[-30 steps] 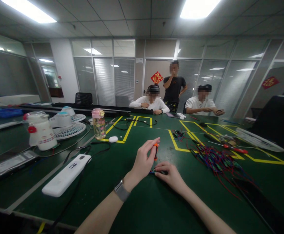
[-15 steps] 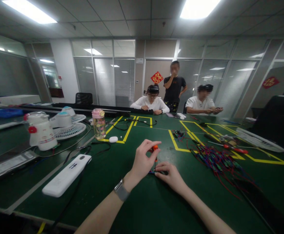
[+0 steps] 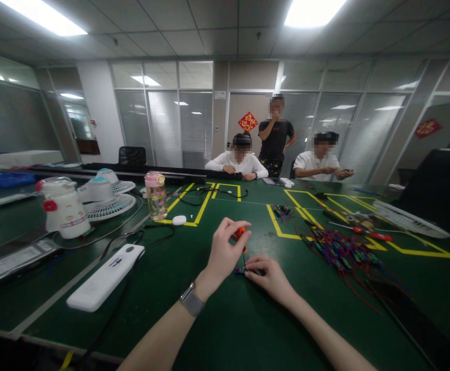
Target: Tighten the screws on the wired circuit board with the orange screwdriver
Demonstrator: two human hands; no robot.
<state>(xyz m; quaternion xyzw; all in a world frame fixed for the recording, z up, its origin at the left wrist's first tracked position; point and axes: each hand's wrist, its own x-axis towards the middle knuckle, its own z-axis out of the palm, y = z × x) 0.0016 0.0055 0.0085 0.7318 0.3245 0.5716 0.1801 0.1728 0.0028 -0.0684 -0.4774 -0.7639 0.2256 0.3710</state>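
My left hand (image 3: 227, 247) is closed round the orange handle of a small screwdriver (image 3: 244, 250), thumb and forefinger near its top. The screwdriver stands almost upright, its thin shaft pointing down at a small circuit board (image 3: 240, 271) lying on the green table. With thumb and fingers together, my right hand (image 3: 269, 278) pinches the right edge of that board and steadies it beside the screwdriver's tip. The contact between tip and board is too small to make out, and my left hand partly hides the handle.
To the right lies a tangle of small boards with red and blue wires (image 3: 341, 247), near a red-handled screwdriver (image 3: 371, 233). On the left are a white oblong device (image 3: 107, 278), a pink-lidded bottle (image 3: 156, 198) and a fan (image 3: 111, 206). Several people are across the table.
My left hand's fingers have shifted slightly on the screwdriver's handle, and the handle leans a little differently. My right hand stays on the board.
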